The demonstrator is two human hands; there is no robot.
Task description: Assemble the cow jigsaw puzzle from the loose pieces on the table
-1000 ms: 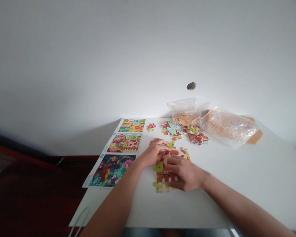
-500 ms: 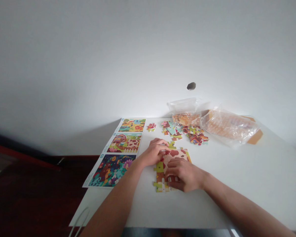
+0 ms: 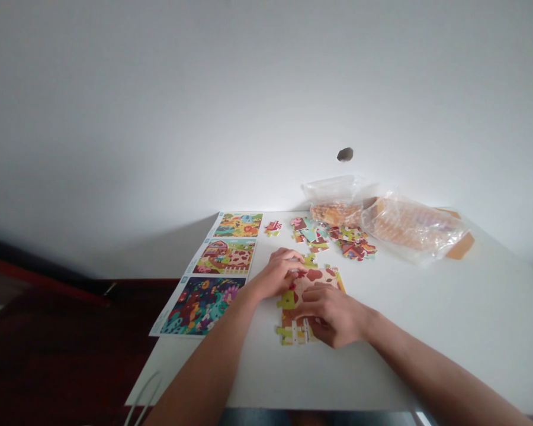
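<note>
A partly joined jigsaw puzzle with a brown-spotted cow and a white fence lies on the white table in front of me. At its upper left edge rests my left hand, fingers bent over the pieces and thumb apart. My right hand lies over the puzzle's lower right part, with the index finger reaching left across the pieces and the other fingers bent. Neither hand lifts a piece. The hands hide part of the puzzle. A green piece sticks out at its top edge.
Left of the puzzle lies a picture sheet with three scenes. Beyond the hands are loose puzzle pieces and a separate piece. Two clear plastic bags of pieces stand by the wall, the right one on orange card.
My right hand has shifted slightly, its fingers drawing back from the fence pieces so that more of the fence shows. The left hand stays in place.
</note>
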